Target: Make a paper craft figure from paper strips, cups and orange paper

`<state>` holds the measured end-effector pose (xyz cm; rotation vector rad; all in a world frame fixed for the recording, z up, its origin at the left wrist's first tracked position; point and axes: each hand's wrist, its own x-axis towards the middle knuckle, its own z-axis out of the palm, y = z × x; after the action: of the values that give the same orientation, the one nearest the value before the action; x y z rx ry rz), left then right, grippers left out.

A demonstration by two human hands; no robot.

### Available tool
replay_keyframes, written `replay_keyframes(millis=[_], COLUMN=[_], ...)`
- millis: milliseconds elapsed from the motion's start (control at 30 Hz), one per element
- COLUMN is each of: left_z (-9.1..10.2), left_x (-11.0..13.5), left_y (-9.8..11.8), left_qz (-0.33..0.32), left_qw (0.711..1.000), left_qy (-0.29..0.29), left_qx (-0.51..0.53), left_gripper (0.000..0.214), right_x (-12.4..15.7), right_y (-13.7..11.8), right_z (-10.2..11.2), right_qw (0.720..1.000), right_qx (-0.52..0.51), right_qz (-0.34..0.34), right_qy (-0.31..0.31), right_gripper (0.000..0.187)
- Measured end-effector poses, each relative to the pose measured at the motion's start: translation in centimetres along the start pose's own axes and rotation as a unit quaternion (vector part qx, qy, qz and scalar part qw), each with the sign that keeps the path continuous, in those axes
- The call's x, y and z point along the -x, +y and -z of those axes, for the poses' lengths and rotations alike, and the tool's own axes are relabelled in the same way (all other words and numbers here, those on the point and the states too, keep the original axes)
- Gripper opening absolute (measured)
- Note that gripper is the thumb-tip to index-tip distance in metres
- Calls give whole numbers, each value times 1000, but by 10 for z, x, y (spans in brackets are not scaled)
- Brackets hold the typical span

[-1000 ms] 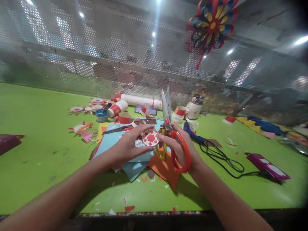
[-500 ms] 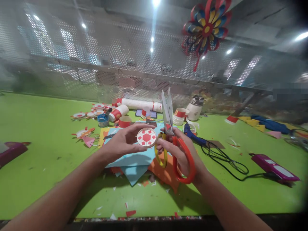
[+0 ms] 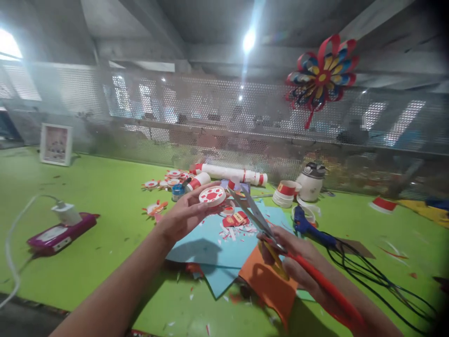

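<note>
My left hand (image 3: pixel 185 215) is closed round the edge of a round white disc (image 3: pixel 212 196), which has red paper pieces in a flower-like pattern on its face. In my right hand (image 3: pixel 298 252) is a pair of scissors (image 3: pixel 257 216) with red and yellow handles. Their blades are parted and point up and left toward the disc, apart from it. Below both hands lie light blue paper sheets (image 3: pixel 196 252) with red and white scraps, a red printed paper piece (image 3: pixel 235 219) and orange paper (image 3: pixel 270 285).
A blue glue gun (image 3: pixel 312 229) with a black cord lies right, near tape rolls (image 3: pixel 283 199) and a white bottle (image 3: pixel 311 182). Behind stand a blue jar (image 3: pixel 177 192) and a long white tube (image 3: pixel 228 173). A purple power strip (image 3: pixel 63 234) is at left.
The view has turned left and up. My right hand has moved away from the disc, and the scissors have tipped from upright to leaning left. The disc stays in my left hand, now tilted flatter.
</note>
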<state>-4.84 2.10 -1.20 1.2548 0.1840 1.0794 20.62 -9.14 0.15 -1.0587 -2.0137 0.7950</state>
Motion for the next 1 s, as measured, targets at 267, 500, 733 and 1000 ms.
replay_keyframes(millis=[267, 500, 733, 1000], left_z=[7, 3, 2, -2], left_x=[-3, -2, -1, -1], left_y=[-6, -13, -12, -8], left_qz=[-26, -4, 13, 4], left_qw=[999, 997, 998, 998], left_qy=[16, 5, 15, 6], left_qx=[19, 78, 58, 58], left_gripper=[51, 44, 50, 48], right_x=[-2, -1, 0, 2], right_y=[-5, -7, -6, 0], right_z=[-2, -21, -25, -29], right_qw=[993, 987, 988, 987], right_qx=[106, 151, 147, 149], right_qz=[-16, -44, -37, -42], right_qy=[-54, 14, 33, 41], right_gripper=[39, 40, 42, 46])
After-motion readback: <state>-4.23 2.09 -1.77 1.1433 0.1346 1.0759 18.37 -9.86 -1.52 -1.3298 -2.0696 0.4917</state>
